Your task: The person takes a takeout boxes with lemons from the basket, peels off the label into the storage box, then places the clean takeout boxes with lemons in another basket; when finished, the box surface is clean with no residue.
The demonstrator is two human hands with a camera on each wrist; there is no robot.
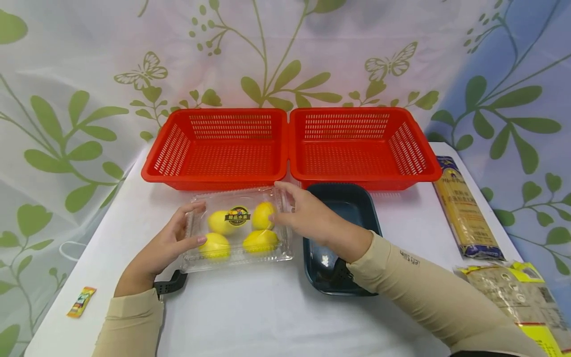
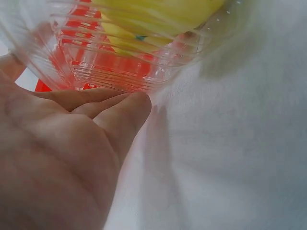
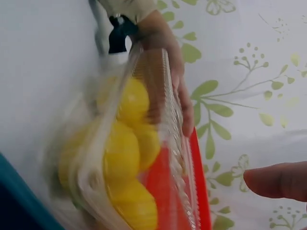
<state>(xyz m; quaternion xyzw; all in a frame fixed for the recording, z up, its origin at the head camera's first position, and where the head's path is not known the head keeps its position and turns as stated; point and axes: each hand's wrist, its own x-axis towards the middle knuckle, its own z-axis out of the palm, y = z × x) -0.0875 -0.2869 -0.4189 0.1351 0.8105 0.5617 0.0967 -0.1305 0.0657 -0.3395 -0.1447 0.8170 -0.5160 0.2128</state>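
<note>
A clear plastic fruit box (image 1: 241, 271) with a ridged lid and a round black label (image 1: 238, 216) lies in front of the red baskets. Inside are several yellow, lemon-like fruits (image 1: 215, 246). My left hand (image 1: 162, 248) holds the box by its left end, thumb over the lid; in the left wrist view its fingers (image 2: 127, 112) reach against the ridged side wall. Over the box's right end is my right hand (image 1: 312, 218), thumb and forefinger apart. The right wrist view shows one extended fingertip (image 3: 268, 181) standing off from the lid's edge.
Two red slotted baskets (image 1: 214, 179) (image 1: 366, 177) stand side by side at the back. A dark blue tray (image 1: 314, 263) lies under the right forearm. At right are a noodle pack (image 1: 468, 208) and a yellow-trimmed bag (image 1: 513, 292); a small sachet (image 1: 82, 302) lies at left.
</note>
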